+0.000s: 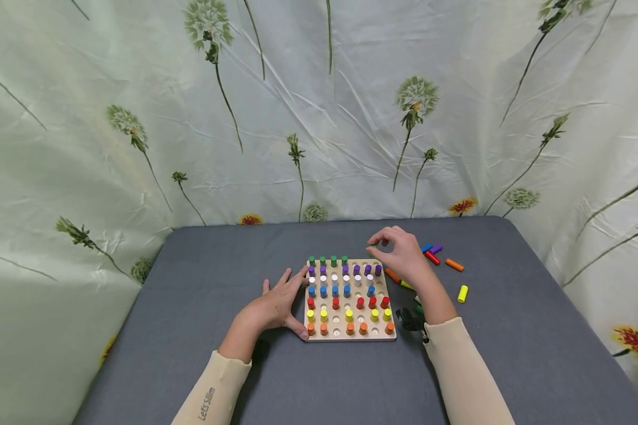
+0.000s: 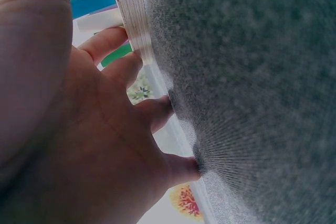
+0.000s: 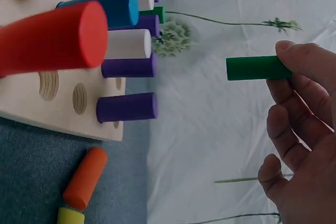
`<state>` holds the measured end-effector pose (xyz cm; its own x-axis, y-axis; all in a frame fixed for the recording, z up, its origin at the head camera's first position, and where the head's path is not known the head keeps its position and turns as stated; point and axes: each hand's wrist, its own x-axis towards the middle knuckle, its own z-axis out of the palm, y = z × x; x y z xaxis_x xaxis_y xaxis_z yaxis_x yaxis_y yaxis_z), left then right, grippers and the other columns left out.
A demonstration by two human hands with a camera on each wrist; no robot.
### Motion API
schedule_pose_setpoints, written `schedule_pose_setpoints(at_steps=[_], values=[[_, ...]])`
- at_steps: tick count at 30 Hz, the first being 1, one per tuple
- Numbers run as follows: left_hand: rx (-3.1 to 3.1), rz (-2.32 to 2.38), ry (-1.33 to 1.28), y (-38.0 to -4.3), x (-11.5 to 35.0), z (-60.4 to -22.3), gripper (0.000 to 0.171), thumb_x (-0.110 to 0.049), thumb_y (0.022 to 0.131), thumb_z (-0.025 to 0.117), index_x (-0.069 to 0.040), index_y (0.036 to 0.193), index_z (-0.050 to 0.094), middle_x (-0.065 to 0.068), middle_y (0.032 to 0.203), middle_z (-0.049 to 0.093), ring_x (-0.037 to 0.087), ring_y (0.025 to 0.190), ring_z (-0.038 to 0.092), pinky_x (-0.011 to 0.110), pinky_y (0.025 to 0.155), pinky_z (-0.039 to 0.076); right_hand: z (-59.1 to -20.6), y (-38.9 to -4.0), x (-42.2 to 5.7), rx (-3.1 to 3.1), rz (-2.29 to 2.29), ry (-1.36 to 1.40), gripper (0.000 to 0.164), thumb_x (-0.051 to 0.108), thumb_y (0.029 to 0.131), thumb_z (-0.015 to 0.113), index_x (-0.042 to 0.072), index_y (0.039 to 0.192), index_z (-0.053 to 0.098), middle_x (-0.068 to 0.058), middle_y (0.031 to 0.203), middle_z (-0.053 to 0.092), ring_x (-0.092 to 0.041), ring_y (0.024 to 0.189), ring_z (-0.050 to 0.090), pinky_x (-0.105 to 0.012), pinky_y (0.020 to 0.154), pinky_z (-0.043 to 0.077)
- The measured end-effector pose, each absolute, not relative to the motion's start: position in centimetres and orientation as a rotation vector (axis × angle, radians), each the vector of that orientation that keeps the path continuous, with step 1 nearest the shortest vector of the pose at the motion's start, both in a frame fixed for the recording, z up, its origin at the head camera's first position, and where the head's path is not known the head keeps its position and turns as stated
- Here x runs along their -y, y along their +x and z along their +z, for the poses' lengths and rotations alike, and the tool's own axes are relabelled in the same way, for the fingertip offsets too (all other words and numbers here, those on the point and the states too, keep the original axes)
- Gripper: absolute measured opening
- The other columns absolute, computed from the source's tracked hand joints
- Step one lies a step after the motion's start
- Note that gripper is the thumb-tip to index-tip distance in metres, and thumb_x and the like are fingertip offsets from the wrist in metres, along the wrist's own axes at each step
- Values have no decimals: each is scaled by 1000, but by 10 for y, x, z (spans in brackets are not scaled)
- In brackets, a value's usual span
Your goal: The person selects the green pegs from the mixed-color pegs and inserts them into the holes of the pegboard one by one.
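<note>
A wooden pegboard (image 1: 351, 339) stands on the table, its pegs in colour rows: green at the back, then purple, white, blue, red, yellow and orange in front. Several holes hold no peg. Along the board's left edge my left hand (image 1: 276, 304) is spread, thumb near the front corner and fingers touching the side; the left wrist view shows fingertips against the wooden edge. Above the back right corner, my right hand (image 1: 404, 257) pinches a green peg (image 3: 257, 68) between thumb and fingers. The peg is apart from the board, beyond the upright purple peg (image 3: 128, 107).
Loose pegs lie right of the board, among them an orange peg (image 1: 454, 265), a yellow peg (image 1: 462, 294) and a red peg (image 1: 432, 257). Others are partly hidden under my right arm. A floral curtain (image 1: 351, 147) hangs behind the grey table (image 1: 218, 260).
</note>
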<state>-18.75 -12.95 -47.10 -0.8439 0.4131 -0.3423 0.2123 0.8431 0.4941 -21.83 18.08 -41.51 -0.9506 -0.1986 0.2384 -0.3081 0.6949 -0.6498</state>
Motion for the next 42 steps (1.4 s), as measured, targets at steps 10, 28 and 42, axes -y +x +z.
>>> schedule_pose_setpoints(at_steps=[10, 28, 42], values=[[-2579, 620, 470, -188, 131, -472, 145, -48, 62, 102, -19, 172, 11, 2, 179, 23, 37, 168, 2, 81, 124, 0, -432, -246, -173, 2904, 1108, 477, 10, 17, 101, 75, 10, 108, 78, -10, 111, 71, -32, 103, 59, -40, 85, 47], [-2582, 593, 464, -189, 130, -472, 143, -52, 62, 100, -22, 172, 13, 0, 182, 10, 37, 169, 1, 80, 125, 0, -455, -262, -162, 3052, 1114, 575, 10, 17, 102, 73, 11, 108, 78, -9, 110, 71, -21, 96, 61, -39, 83, 52], [-2575, 599, 445, -189, 130, -473, 148, -52, 62, 101, -22, 172, 7, 2, 181, 14, 36, 169, 2, 80, 124, 0, -459, -264, -160, 3117, 1106, 534, 12, 17, 102, 72, 10, 110, 77, -9, 107, 72, -20, 92, 63, -37, 81, 54]])
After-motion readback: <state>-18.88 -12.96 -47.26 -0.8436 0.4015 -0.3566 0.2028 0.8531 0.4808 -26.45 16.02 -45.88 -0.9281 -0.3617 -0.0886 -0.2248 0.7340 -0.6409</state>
